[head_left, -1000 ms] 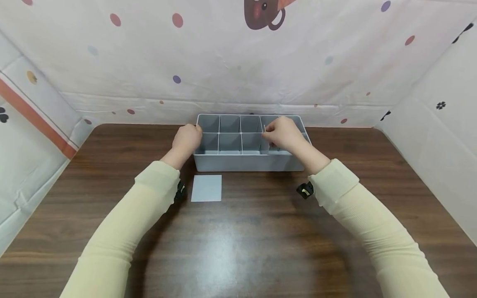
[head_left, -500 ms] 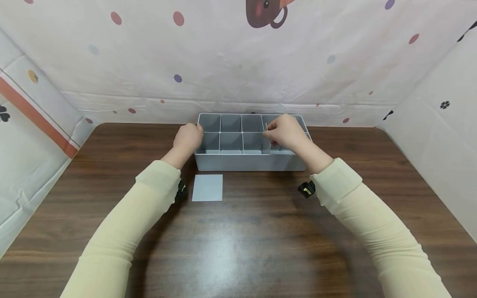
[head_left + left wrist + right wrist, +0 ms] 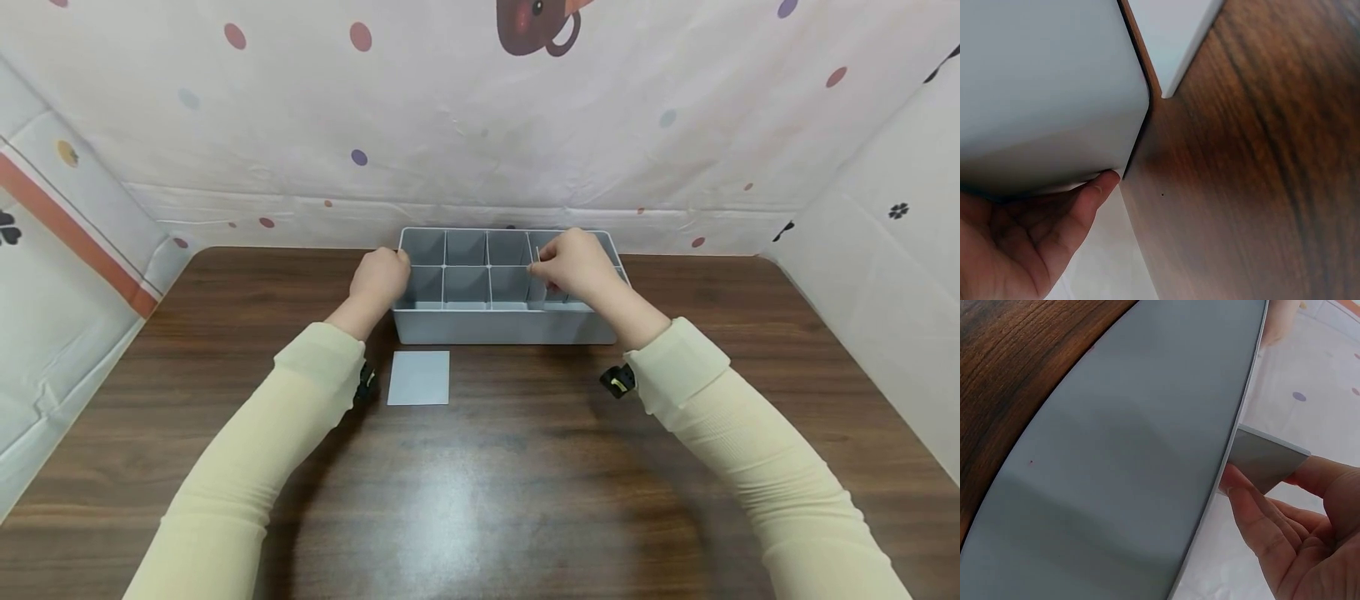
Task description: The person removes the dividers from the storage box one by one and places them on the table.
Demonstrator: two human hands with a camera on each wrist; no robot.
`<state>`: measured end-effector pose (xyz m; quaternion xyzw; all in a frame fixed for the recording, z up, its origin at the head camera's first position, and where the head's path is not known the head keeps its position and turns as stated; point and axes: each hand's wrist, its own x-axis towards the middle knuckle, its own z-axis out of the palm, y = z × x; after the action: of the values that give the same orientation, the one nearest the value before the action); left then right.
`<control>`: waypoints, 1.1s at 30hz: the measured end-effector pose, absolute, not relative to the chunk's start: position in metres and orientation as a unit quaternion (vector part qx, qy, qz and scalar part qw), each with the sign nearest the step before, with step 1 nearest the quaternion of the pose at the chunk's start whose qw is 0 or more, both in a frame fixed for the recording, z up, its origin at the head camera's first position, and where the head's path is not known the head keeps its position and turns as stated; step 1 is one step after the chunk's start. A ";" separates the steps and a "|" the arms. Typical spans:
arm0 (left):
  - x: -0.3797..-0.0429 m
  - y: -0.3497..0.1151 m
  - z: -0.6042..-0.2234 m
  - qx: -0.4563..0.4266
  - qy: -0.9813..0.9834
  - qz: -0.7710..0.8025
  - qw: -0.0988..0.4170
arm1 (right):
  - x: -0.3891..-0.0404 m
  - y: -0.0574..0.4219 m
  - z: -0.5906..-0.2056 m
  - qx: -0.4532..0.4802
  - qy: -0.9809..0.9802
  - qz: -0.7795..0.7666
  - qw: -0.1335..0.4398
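Observation:
A grey storage box (image 3: 504, 328) divided into several square compartments stands at the back of the table. My left hand (image 3: 378, 279) holds its left end, fingers over the rim; in the left wrist view the fingers (image 3: 1100, 184) lie along the end wall. Over the right part of the box is my right hand (image 3: 576, 267), pinching a thin grey divider panel (image 3: 1269, 456) between thumb and fingers. The panel stands upright and partly inside a front compartment, its lower part hidden behind the front wall in the right wrist view. The hand covers the rightmost compartments.
A flat, pale grey square panel (image 3: 418, 377) lies on the dark wooden table (image 3: 510, 483), just in front of the box's left part. Directly behind the table hangs a white patterned cloth (image 3: 435, 108), and similar cloth flanks both sides.
The head view has shifted very slightly. Both hands keep their places on the box and divider panel, with hardly any visible movement.

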<state>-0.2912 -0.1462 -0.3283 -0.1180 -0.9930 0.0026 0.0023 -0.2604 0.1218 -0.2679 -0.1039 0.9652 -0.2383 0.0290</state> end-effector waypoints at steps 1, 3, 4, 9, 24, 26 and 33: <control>-0.291 -0.146 -0.328 -0.117 -0.993 0.001 0.000 | -0.260 0.122 -0.268 -0.103 0.965 -0.238 0.028; -0.291 -0.146 -0.327 -0.117 -0.993 0.005 -0.002 | -0.260 0.121 -0.267 -0.104 0.965 -0.237 0.026; -0.290 -0.147 -0.327 -0.117 -0.993 0.005 -0.003 | -0.259 0.121 -0.267 -0.104 0.965 -0.237 0.024; -0.290 -0.146 -0.325 -0.117 -0.993 0.006 -0.002 | -0.259 0.120 -0.266 -0.104 0.965 -0.238 0.023; -0.293 -0.140 -0.339 -0.104 -0.994 -0.028 -0.023 | -0.260 0.127 -0.275 -0.125 0.966 -0.227 0.003; -0.293 -0.140 -0.341 -0.102 -0.994 -0.036 -0.020 | -0.261 0.128 -0.277 -0.124 0.965 -0.231 0.004; -0.295 -0.139 -0.345 -0.113 -0.993 -0.024 -0.003 | -0.261 0.129 -0.280 -0.127 0.965 -0.229 0.007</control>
<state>-0.2949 -0.1386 -0.3455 -0.1129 -0.9933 -0.0240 -0.0034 -0.2614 0.1292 -0.2803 -0.1266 0.9651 -0.2292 0.0068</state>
